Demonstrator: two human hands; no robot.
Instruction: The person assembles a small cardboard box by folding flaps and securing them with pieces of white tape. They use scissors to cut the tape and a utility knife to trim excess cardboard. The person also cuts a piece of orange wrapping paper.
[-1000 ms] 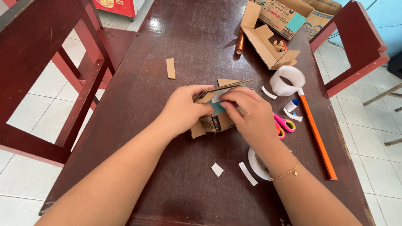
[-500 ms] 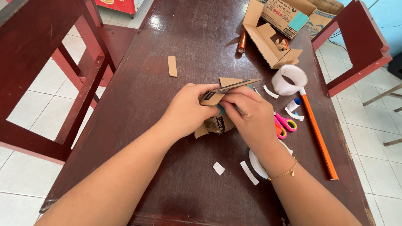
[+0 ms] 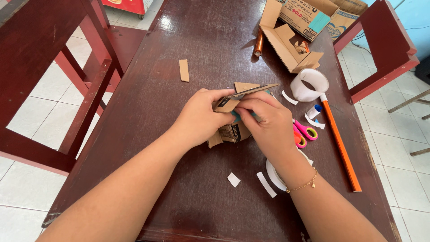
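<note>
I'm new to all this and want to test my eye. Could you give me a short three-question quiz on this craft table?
1. True or false: both hands grip the cardboard piece.
2. Which lies nearest the right hand: A) pink scissors, B) copper roll, C) cardboard strip?
3. What colour is the long stick beside the white tape ring?

Key: 1 true, with the left hand too; 2 A; 3 orange.

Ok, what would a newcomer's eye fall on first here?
Mid-table, the left hand and right hand pinch a folded cardboard piece between them. Right of them lie pink scissors and a long orange stick, with a white tape roll beyond. An open cardboard box sits at the far right.
</note>
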